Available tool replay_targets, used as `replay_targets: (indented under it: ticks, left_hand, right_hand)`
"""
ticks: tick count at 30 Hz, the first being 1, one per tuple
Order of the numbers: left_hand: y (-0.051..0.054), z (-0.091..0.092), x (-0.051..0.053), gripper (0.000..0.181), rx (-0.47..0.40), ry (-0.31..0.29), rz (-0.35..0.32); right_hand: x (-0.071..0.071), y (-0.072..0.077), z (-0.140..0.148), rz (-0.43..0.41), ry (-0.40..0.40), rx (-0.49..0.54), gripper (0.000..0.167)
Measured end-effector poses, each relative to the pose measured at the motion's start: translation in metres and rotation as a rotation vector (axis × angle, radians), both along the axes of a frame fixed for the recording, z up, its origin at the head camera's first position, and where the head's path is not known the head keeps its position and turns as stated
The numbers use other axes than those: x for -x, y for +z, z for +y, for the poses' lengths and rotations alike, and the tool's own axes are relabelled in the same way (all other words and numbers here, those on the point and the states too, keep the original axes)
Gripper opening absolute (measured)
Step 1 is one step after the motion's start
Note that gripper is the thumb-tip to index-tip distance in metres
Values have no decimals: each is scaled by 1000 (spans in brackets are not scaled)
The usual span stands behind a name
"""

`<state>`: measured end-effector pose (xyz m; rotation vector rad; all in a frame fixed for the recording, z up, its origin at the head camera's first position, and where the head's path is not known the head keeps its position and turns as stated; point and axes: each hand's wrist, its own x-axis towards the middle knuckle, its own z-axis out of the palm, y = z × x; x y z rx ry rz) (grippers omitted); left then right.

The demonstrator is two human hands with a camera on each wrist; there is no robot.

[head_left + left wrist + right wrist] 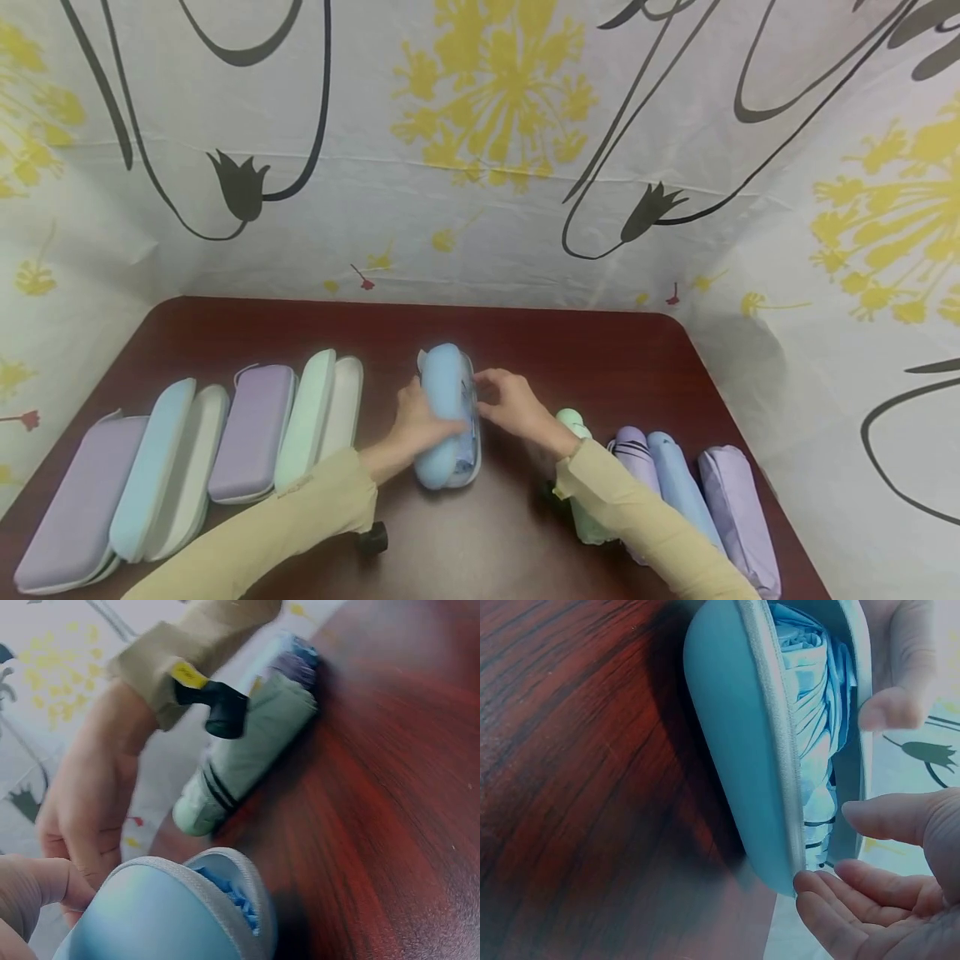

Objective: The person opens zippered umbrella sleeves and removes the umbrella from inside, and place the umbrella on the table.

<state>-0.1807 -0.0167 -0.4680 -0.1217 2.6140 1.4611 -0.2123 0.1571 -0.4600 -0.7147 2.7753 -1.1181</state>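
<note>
A light blue zip case (442, 375) stands partly open at the middle of the table. Inside it lies a folded blue umbrella (810, 705), its pleated cloth showing through the gap. My left hand (417, 421) grips the case from the left, the thumb lying across its lid. On the other side, my right hand (513, 406) is at the far end of the case. In the right wrist view, its fingertips (810, 885) touch the zippered rim while the thumb is apart from them, beside the opening. The zipper pull cannot be made out.
Along the left lie purple cases (82, 500) (255, 433), an open blue case (150, 467) and an open green case (303, 417). To the right are folded umbrellas: green (588, 525), purple (633, 450), blue (678, 492) and lilac (738, 517). A patterned cloth (480, 225) hangs behind the table.
</note>
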Motion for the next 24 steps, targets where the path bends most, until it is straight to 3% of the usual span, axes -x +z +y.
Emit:
replay_targets:
  ticks: [3, 7, 11, 15, 18, 24]
  left_hand:
    - [3, -8, 0, 90, -76, -1, -60]
    - [3, -18, -2, 80, -271, -7, -169]
    - [-1, -30, -2, 77, -427, -10, -265]
    - [-8, -41, -1, 75, -551, -19, -318]
    - [-9, -43, -1, 76, -543, -42, -328]
    - [-3, -36, 2, 88, -423, -29, -323]
  right_hand:
    - [0, 1, -4, 4, -6, 11, 37]
    - [-2, 3, -12, 13, -7, 4, 37]
    - [-1, 4, -22, 12, -21, -32, 42]
    - [0, 5, -32, -13, -52, -86, 54]
    - [0, 6, -39, -23, -84, -147, 62]
    - [-1, 8, -50, -54, -108, -245, 69]
